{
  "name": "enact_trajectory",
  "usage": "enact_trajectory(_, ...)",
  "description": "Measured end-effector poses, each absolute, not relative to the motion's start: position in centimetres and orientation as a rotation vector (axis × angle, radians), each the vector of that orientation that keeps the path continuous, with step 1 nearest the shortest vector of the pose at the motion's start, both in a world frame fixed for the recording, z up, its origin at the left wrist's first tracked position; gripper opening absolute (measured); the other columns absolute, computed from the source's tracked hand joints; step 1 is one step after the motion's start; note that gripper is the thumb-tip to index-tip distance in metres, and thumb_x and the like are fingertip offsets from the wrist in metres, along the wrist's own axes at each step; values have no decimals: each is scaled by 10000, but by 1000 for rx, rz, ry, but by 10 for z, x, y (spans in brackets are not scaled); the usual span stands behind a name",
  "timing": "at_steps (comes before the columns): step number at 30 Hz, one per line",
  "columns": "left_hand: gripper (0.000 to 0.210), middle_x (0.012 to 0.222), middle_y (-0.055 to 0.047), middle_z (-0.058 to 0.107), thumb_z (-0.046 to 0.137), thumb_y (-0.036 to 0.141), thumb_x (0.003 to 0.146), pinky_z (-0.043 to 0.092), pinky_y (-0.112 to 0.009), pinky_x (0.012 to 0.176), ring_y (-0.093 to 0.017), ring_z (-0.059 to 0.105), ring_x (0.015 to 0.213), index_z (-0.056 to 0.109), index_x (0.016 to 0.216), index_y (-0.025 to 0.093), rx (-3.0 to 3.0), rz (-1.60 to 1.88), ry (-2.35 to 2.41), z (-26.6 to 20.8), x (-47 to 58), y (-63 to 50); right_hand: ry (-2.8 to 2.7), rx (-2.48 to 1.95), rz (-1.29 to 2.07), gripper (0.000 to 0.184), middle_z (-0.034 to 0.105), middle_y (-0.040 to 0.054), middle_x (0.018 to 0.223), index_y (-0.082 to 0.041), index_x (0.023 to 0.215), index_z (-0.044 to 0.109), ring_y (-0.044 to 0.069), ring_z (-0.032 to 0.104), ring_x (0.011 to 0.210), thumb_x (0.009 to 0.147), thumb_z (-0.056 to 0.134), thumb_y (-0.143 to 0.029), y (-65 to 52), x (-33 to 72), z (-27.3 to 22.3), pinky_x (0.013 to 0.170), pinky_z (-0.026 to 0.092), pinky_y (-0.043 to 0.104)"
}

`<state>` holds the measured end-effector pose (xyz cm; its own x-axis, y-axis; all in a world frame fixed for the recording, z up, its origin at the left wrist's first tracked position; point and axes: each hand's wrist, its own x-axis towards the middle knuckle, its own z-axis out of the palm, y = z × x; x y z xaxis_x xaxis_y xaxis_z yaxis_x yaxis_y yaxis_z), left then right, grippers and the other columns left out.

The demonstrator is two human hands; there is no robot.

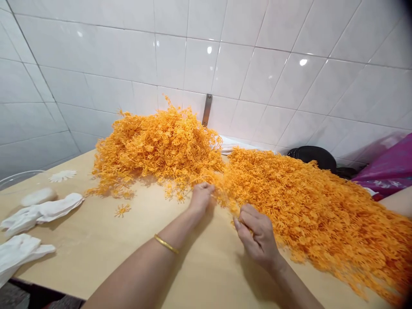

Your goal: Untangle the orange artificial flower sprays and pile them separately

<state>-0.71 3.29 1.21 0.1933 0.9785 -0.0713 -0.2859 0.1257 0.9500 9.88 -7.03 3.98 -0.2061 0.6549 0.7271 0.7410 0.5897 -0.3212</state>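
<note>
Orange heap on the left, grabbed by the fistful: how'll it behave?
Probably tangles: the left orange heap looks interlocked, all thin branching arms, so neighbours may drag along. Likely light for its bulk, given that spindly, airy build. Edges may shed bits; one loose piece lies apart on the table.

Crumpled white cloths (61, 209) lie on the worktop (106, 253), at left. A metal strip (207, 110) is on the white tiled wall (125, 49); at right, a rounded black object (313, 155) and purple cloth (388, 165).

Head-worn view (forward, downward) over table (96, 240)
</note>
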Motion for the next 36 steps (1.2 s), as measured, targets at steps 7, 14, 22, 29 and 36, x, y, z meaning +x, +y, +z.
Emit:
enact_trajectory(7, 272, 436, 91, 282, 616, 227, 625, 159, -188, 403, -33, 226, 380, 350, 583, 187, 1176, 1161, 972, 7, -11, 41, -1455, -1785, -613, 49, 482, 55, 697, -179, 717, 492, 178, 439, 650, 745, 452, -182, -53, 148, 35, 569, 314, 305)
enact_trajectory(14, 120, 520, 67, 341, 524, 241, 707, 226, -186, 449, -65, 309, 462, 409, 700, 206, 1346, 1222, 1015, 6, -11, 37, -1782, -1575, -544, 296, 473, 117, 1080, -176, 1066, 509, 250, 415, 996, 790, 403, -187, -55, 122, 27, 836, 339, 422)
enact_trajectory(22, 159, 466, 43, 375, 500, 215, 691, 218, -196, 412, -56, 301, 408, 450, 550, 162, 1172, 1057, 847, 10, -11, 41, -2057, -1629, -379, 284, 534, 123, 1076, -151, 1057, 528, 241, 426, 1026, 829, 365, -202, -44, 111, 10, 864, 345, 422)
enact_trajectory(29, 185, 483, 29, 439, 622, 237, 609, 253, -184, 401, -46, 373, 409, 470, 558, 142, 1008, 843, 631, 14, -17, 37, -1748, -1565, -59, 304, 584, 104, 1001, -156, 1051, 530, 211, 510, 949, 854, 323, -260, -30, 134, 7, 816, 402, 383)
enact_trajectory(36, 154, 506, 16, 480, 593, 182, 585, 321, -200, 437, -76, 452, 458, 442, 571, 154, 917, 754, 515, 17, -17, 35, -1610, -1411, 421, 340, 549, 80, 1132, -207, 1090, 522, 205, 491, 1048, 838, 368, -378, -36, 128, 18, 881, 386, 376)
